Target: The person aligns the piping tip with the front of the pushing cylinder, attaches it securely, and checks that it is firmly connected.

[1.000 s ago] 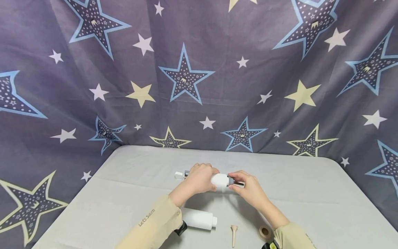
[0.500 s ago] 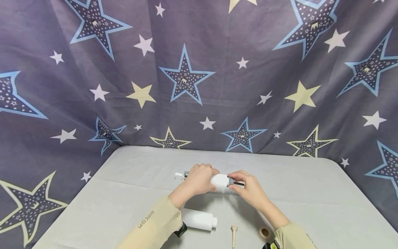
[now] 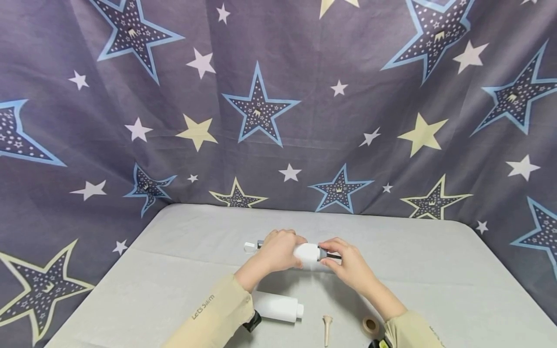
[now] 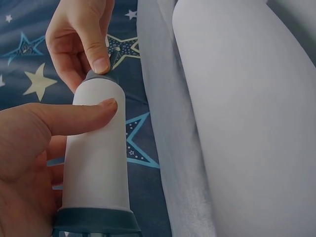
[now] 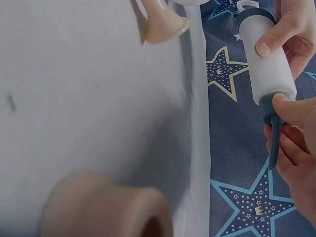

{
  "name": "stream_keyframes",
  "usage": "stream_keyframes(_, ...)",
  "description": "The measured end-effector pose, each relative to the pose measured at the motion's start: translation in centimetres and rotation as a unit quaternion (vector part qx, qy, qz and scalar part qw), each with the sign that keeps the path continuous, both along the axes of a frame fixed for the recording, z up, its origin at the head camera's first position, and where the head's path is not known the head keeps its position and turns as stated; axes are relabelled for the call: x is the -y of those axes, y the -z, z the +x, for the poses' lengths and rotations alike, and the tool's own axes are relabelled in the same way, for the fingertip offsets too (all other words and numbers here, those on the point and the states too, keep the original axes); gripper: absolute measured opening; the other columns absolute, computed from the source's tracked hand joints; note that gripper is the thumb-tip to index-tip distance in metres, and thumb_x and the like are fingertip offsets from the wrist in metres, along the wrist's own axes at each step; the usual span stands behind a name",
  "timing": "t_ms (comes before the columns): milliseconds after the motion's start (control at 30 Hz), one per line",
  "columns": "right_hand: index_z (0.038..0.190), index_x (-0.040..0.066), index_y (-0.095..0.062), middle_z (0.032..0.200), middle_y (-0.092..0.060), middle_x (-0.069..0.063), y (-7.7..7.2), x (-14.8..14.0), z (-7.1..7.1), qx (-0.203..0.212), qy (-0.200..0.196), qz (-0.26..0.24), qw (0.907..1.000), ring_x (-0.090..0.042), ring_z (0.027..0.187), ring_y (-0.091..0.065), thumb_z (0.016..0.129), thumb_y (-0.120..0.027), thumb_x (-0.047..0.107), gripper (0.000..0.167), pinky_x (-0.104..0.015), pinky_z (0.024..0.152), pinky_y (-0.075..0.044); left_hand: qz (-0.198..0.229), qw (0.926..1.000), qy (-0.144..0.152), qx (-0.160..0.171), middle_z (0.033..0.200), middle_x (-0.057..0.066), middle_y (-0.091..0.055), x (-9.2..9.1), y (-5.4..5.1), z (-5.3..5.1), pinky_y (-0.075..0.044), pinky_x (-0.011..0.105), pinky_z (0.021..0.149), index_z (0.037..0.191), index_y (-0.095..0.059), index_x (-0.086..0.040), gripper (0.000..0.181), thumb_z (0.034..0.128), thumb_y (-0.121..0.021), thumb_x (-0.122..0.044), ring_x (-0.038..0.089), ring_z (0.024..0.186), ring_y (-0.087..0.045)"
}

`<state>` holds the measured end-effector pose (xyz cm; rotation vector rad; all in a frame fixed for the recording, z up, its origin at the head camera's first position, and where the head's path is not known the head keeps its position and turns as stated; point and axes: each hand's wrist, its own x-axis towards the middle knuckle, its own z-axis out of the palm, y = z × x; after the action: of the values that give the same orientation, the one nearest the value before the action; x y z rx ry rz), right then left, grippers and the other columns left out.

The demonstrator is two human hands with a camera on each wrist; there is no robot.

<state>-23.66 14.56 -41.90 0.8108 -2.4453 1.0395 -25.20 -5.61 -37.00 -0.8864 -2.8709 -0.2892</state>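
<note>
A white syringe-like tube [image 3: 306, 251] is held level above the table, in both hands. My left hand [image 3: 280, 249] grips its body, thumb across the front and fingers behind in the left wrist view. At the left end a dark grey collar [image 4: 96, 219] rings the tube, and a white loop handle [image 5: 248, 5] sticks out beyond it. My right hand [image 3: 350, 261] pinches the grey nozzle cap [image 5: 269, 104] at the other end between thumb and fingers. From that cap a long tapered nozzle [image 5: 274, 143] runs past the right palm. Whether the cap is screwed tight cannot be seen.
Nearer the body lies a second white cylinder [image 3: 276, 307] with a narrower end. To its right are a small beige flared piece [image 3: 327, 329] and a tan ring-shaped roll [image 3: 371, 326]. A star-patterned curtain [image 3: 304, 121] hangs behind the grey-covered table [image 3: 196, 285].
</note>
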Motion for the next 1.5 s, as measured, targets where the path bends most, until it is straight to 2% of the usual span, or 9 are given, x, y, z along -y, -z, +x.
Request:
stream_keyframes(167, 0.104, 0.006, -0.065, 0.102, -0.064, -0.002, 0.18, -0.06, -0.04, -0.033, -0.002, 0.013, 0.9994, -0.019, 0.095, -0.061, 0.071, -0.074, 0.008, 0.034, -0.032, 0.083, -0.049, 0.007, 0.9999, 0.003, 0.013, 0.088, -0.002, -0.065, 0.13, -0.03, -0.08, -0.040, 0.029, 0.068, 0.102, -0.069, -0.025, 0.042, 0.0623, -0.078, -0.034, 0.011, 0.075, -0.055)
stream_keyframes(533, 0.104, 0.007, -0.065, 0.100, -0.065, -0.001, 0.16, -0.01, 0.21, 0.011, 0.019, -0.009, 0.9997, -0.016, 0.090, -0.063, 0.072, -0.073, 0.010, 0.032, -0.030, 0.080, -0.051, 0.007, 0.9999, 0.000, 0.010, 0.091, -0.003, -0.065, 0.02, -0.17, 0.14, -0.040, 0.030, 0.073, 0.104, -0.069, -0.024, 0.043, 0.0623, -0.079, -0.033, 0.013, 0.079, -0.057)
stream_keyframes(700, 0.103, 0.008, -0.064, 0.098, -0.066, -0.001, 0.14, -0.02, 0.31, 0.018, 0.024, -0.014, 0.9995, -0.015, 0.087, -0.063, 0.073, -0.073, 0.011, 0.031, -0.031, 0.078, -0.051, 0.006, 1.0000, 0.000, 0.007, 0.091, -0.003, -0.065, -0.01, -0.11, 0.14, -0.040, 0.030, 0.072, 0.104, -0.069, -0.025, 0.043, 0.0625, -0.079, -0.033, 0.013, 0.079, -0.057)
stream_keyframes(867, 0.101, 0.007, -0.064, 0.099, -0.065, -0.001, 0.35, -0.09, 0.18, -0.018, 0.018, -0.019, 0.9995, -0.017, 0.090, -0.063, 0.072, -0.074, 0.008, 0.031, -0.032, 0.078, -0.051, 0.017, 0.9998, -0.001, 0.012, 0.092, -0.003, -0.066, 0.07, 0.18, -0.05, -0.041, 0.030, 0.071, 0.105, -0.068, -0.025, 0.043, 0.0631, -0.078, -0.034, 0.012, 0.079, -0.058)
stream_keyframes(1033, 0.100, 0.008, -0.064, 0.098, -0.065, 0.001, 0.44, -0.09, -0.01, -0.073, 0.010, -0.021, 0.9970, -0.016, 0.090, -0.063, 0.069, -0.075, 0.005, 0.033, -0.031, 0.079, -0.050, 0.046, 0.9982, -0.003, 0.039, 0.094, -0.003, -0.068, 0.21, 0.32, -0.18, -0.040, 0.025, 0.065, 0.105, -0.068, -0.024, 0.045, 0.0631, -0.078, -0.034, 0.010, 0.077, -0.058)
stream_keyframes(1133, 0.100, 0.008, -0.064, 0.098, -0.065, 0.001, 0.43, -0.09, -0.04, -0.083, 0.002, -0.021, 0.9963, -0.016, 0.089, -0.063, 0.068, -0.076, 0.005, 0.034, -0.030, 0.078, -0.050, 0.043, 0.9983, -0.004, 0.040, 0.094, -0.003, -0.068, 0.21, 0.32, -0.19, -0.040, 0.025, 0.064, 0.106, -0.068, -0.024, 0.045, 0.0632, -0.078, -0.035, 0.011, 0.077, -0.058)
stream_keyframes(1267, 0.100, 0.007, -0.064, 0.098, -0.065, 0.000, 0.41, -0.13, 0.02, -0.067, -0.004, -0.021, 0.9976, -0.016, 0.089, -0.063, 0.069, -0.075, 0.006, 0.033, -0.028, 0.078, -0.051, 0.025, 0.9992, -0.007, 0.030, 0.094, -0.002, -0.067, 0.08, 0.29, -0.13, -0.041, 0.028, 0.067, 0.107, -0.068, -0.025, 0.045, 0.0636, -0.077, -0.035, 0.012, 0.078, -0.058)
stream_keyframes(1500, 0.102, 0.006, -0.064, 0.097, -0.065, -0.001, 0.42, -0.16, 0.25, -0.028, 0.005, -0.018, 0.9994, -0.016, 0.088, -0.063, 0.072, -0.074, 0.008, 0.032, -0.028, 0.077, -0.051, 0.018, 0.9995, -0.007, 0.024, 0.095, -0.002, -0.067, -0.04, 0.33, -0.03, -0.041, 0.031, 0.070, 0.106, -0.068, -0.025, 0.044, 0.0637, -0.078, -0.035, 0.013, 0.081, -0.058)
